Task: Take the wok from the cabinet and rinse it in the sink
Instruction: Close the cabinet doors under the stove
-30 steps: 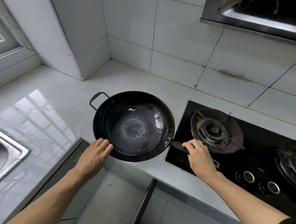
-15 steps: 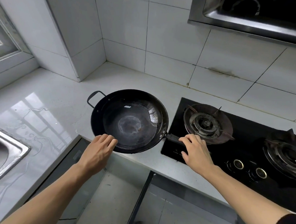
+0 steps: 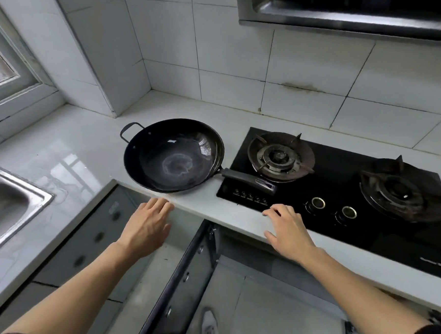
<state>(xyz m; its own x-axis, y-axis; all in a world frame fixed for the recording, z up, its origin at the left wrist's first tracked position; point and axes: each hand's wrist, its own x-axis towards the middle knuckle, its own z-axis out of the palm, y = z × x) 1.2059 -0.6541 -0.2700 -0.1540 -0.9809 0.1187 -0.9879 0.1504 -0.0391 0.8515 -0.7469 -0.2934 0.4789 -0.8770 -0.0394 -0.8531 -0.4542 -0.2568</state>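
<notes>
Head camera, looking down: a black wok [image 3: 174, 156] sits on the white desk [image 3: 85, 138], its long handle [image 3: 248, 180] lying over the edge of the gas stove [image 3: 343, 186]. Both hands hover near the desk's front edge, fingers loosely spread, holding nothing: the left hand [image 3: 147, 225] just below the wok, the right hand [image 3: 286, 227] below the handle. The sink [image 3: 41, 201] lies far left; a cabinet door [image 3: 180, 291] hangs open below. For a steady carry, grip the handle firmly and support the far rim.
</notes>
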